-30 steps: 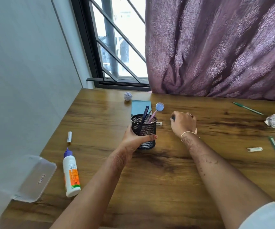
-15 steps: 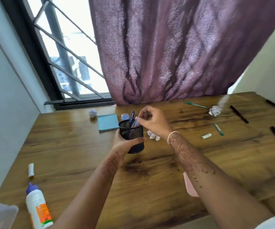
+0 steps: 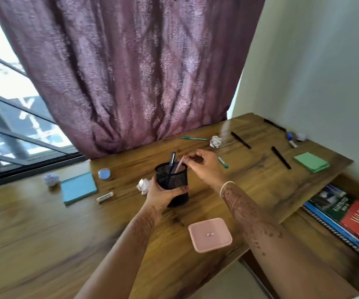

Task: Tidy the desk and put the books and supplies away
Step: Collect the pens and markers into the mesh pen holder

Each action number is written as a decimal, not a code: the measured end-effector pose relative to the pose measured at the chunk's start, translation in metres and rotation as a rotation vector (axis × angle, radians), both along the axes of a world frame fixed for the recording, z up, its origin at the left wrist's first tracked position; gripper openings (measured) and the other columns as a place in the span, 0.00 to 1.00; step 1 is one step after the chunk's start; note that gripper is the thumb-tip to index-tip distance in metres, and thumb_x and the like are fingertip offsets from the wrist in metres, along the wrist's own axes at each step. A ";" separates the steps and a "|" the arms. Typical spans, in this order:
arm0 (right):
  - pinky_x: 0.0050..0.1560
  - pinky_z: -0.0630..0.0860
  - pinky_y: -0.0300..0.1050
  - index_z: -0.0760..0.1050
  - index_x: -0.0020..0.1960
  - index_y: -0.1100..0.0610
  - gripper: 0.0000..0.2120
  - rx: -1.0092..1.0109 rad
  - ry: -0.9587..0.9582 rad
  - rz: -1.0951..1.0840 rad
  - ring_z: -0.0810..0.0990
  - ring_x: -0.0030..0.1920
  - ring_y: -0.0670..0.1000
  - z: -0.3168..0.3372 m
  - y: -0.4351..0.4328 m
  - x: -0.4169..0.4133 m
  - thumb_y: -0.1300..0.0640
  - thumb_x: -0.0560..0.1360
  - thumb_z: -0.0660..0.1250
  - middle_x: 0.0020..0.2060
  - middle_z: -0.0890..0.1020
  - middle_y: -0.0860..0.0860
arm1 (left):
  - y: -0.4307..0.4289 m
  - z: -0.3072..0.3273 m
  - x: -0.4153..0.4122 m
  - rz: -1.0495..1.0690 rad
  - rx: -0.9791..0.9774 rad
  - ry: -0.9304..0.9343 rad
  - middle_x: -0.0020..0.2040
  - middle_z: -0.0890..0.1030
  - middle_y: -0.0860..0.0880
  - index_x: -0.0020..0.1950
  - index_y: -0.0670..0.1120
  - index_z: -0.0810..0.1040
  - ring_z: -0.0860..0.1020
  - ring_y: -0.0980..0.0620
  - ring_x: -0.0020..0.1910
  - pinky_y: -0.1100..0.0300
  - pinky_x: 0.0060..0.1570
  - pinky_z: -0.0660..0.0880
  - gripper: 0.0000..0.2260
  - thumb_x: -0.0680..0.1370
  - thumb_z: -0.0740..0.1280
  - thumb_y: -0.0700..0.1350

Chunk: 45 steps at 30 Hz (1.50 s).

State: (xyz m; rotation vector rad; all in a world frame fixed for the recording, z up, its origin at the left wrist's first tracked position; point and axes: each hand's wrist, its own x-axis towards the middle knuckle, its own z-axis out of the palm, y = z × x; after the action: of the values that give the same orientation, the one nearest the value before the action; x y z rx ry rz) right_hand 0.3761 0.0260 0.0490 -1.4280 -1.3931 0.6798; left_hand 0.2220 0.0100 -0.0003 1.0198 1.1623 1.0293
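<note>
My left hand [image 3: 163, 195] grips a black mesh pen cup [image 3: 172, 180] that stands on the wooden desk [image 3: 45, 223]. A dark blue pen [image 3: 171, 164] and other pens stick out of the cup. My right hand [image 3: 205, 168] hovers at the cup's right rim, fingers curled, pinching the top of a pinkish pen [image 3: 179, 167] that leans inside the cup. Loose supplies lie around: a green pen [image 3: 194, 138], another green pen [image 3: 223, 162], two black pens [image 3: 240, 140] [image 3: 281, 157], a white stick [image 3: 104, 197].
A blue sticky pad [image 3: 78, 187], a blue round lid [image 3: 104, 174] and paper balls [image 3: 51, 179] [image 3: 143, 185] [image 3: 215, 141] lie on the desk. A green sticky pad [image 3: 311, 162] is at the right, a pink box [image 3: 210, 234] near the front edge. Books [image 3: 346, 214] lie on the lower shelf.
My right hand lifted from the desk and came to the cup's rim with a pen. My left hand kept its grip on the cup. The view swung to the right.
</note>
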 end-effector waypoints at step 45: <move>0.42 0.75 0.32 0.85 0.51 0.55 0.08 -0.043 -0.184 0.352 0.78 0.38 0.41 -0.002 0.099 0.158 0.62 0.74 0.71 0.40 0.84 0.49 | 0.058 -0.007 0.140 0.197 0.000 0.090 0.54 0.79 0.53 0.63 0.47 0.70 0.78 0.56 0.52 0.56 0.56 0.75 0.36 0.60 0.82 0.35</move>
State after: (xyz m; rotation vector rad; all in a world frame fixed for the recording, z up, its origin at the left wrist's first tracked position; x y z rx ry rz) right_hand 0.5338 0.1249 0.0470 -1.3166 -1.8092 0.8201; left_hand 0.3618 0.0676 -0.0068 0.9735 1.3569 1.1465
